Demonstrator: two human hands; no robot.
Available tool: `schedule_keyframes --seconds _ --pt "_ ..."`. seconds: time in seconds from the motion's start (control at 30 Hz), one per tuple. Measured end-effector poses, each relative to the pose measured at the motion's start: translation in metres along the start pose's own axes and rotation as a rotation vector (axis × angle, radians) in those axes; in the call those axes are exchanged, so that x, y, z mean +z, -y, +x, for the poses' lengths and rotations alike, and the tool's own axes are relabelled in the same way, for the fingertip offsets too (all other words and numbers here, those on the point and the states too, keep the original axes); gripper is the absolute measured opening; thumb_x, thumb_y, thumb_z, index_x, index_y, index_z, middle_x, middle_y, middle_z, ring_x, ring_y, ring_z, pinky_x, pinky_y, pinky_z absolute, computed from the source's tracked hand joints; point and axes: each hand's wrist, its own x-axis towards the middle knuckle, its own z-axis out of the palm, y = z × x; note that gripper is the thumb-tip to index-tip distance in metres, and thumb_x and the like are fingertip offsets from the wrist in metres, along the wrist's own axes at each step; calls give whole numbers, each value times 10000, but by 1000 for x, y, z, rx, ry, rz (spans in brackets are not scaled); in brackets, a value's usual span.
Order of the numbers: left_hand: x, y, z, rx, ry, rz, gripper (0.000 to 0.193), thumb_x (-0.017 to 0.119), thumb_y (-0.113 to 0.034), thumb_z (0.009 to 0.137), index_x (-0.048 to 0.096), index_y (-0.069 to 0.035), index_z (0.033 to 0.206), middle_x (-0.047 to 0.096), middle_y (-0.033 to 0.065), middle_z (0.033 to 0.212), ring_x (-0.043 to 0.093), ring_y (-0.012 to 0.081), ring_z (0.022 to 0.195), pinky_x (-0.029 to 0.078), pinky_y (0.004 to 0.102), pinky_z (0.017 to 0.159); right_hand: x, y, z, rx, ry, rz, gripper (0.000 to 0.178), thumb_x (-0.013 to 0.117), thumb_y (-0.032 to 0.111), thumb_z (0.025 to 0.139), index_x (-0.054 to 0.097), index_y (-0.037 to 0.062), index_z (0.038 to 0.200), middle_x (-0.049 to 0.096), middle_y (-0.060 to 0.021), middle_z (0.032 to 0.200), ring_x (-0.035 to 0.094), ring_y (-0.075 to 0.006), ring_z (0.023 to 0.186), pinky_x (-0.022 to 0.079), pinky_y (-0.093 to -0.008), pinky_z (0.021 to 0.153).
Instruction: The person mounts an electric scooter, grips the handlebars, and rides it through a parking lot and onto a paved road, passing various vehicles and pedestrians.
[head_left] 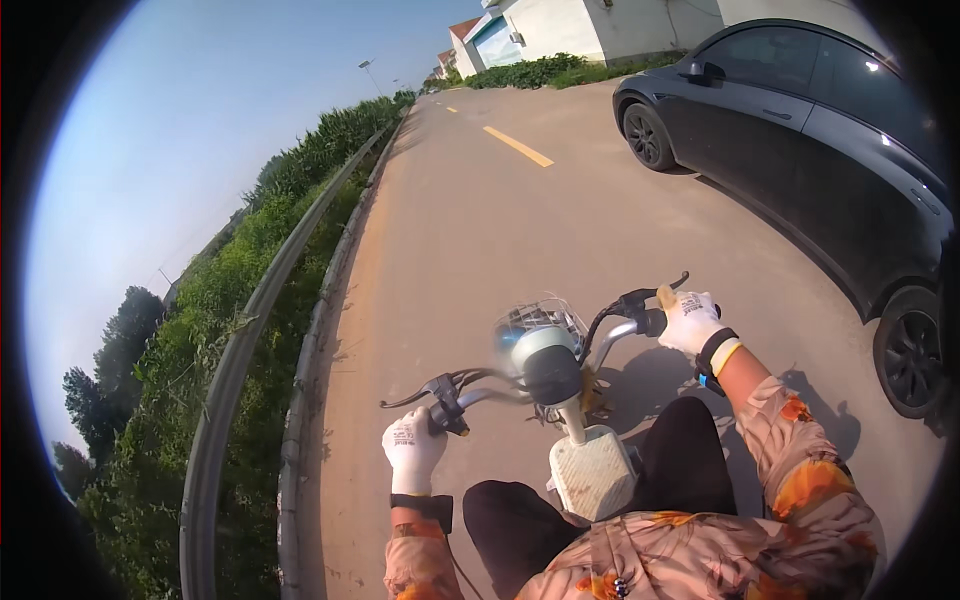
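I sit astride a two-wheeler, its handlebar [492,396] stretched out before me. My left hand [412,452], in a white glove, is closed round the left end of the bar, just behind a black brake lever [412,393]. On the other side my right hand [690,321], gloved the same way, wraps the right handlebar grip [652,322]. Another lever [650,293] sticks out ahead of it. Between the hands are a dark, round-topped housing [551,372] and a wire basket [566,312] in front, whose contents are blurred. A pale ribbed panel [592,472] lies between my knees.
A dark car [745,130] stands close on the right. Along the left run a kerb [300,440] and a metal guardrail [228,375], with green plants [190,360] beyond. The paved road [440,230] carries yellow dashes [518,146]. White buildings [555,30] stand at the far right.
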Motion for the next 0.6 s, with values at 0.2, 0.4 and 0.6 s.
schedule_keyframes --seconds 0.2,0.4,0.6 --pt "2 -15 12 -34 1 22 174 747 -202 725 675 -108 853 736 101 851 728 346 802 574 471 745 -2 -13 20 -41 47 -80 336 717 242 775 758 129 1089 795 -132 1039 760 -347 1057 515 -513 977" --pt "4 -20 22 -40 44 11 172 740 -205 733 676 -110 862 740 102 867 731 344 821 579 470 759 0 -24 35 -24 95 5 325 714 242 753 771 143 1058 804 -119 986 774 -341 1001 512 -511 1005" --pt "-1 -21 17 -36 93 11 186 731 -216 754 679 -110 897 748 105 898 736 343 854 580 477 784 -3 -26 28 -103 87 -181 326 689 213 756 770 133 1062 805 -137 984 781 -345 990 555 -495 939"
